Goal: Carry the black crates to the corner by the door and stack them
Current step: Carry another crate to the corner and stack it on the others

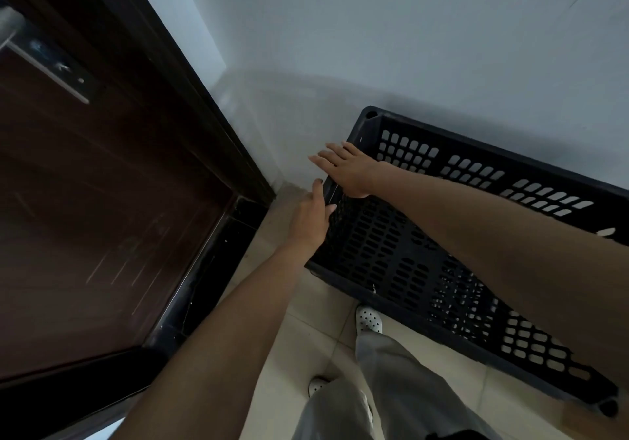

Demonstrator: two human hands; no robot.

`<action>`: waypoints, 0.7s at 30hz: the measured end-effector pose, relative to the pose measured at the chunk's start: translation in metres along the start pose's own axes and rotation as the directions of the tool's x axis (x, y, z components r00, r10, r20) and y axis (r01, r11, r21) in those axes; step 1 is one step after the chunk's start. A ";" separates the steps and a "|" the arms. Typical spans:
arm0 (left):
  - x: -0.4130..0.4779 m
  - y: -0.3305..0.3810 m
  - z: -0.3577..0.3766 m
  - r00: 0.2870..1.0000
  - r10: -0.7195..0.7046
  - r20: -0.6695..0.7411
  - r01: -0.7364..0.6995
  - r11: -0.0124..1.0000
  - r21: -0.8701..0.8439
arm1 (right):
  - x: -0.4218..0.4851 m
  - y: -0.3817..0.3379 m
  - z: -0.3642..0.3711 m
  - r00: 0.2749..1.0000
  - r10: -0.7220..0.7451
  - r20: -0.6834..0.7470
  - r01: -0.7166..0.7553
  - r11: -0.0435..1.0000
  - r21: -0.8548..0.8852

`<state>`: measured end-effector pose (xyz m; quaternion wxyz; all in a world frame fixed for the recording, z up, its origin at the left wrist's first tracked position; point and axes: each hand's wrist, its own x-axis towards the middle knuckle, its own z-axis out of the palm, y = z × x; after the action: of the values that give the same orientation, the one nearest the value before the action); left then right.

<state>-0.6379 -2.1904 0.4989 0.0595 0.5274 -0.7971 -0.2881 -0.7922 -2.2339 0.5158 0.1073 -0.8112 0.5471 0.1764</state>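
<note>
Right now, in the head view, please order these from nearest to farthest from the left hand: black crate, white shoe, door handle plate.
1. black crate: touching left hand, on its right.
2. white shoe: below, on the floor.
3. door handle plate: far upper left, on the door.

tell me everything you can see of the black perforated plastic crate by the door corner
The black perforated plastic crate is open-topped and empty, its walls and base pierced with rows of slots. It sits against the pale wall, its short end toward the corner beside the dark brown door. The left hand and right hand rest at that end's rim.
</note>
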 end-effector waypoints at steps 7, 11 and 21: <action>-0.038 -0.018 -0.024 0.981 -0.131 0.146 0.137 0.990 -0.035 | -0.004 -0.019 -0.028 0.980 0.087 0.181 -0.041 0.968 -0.247; -0.097 -0.074 -0.055 0.970 -0.234 0.062 0.236 0.972 -0.014 | 0.007 -0.073 -0.047 0.988 0.028 0.151 0.017 0.957 -0.288; -0.313 -0.194 -0.105 0.781 -0.617 -0.098 0.623 0.781 0.045 | 0.006 -0.324 -0.081 0.893 -0.415 0.177 0.440 0.887 -0.140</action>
<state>-0.3023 -2.0121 0.5499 -0.0271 0.7726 -0.5868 -0.2409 -0.4763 -2.1460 0.5814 0.1098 -0.9035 0.3279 0.2533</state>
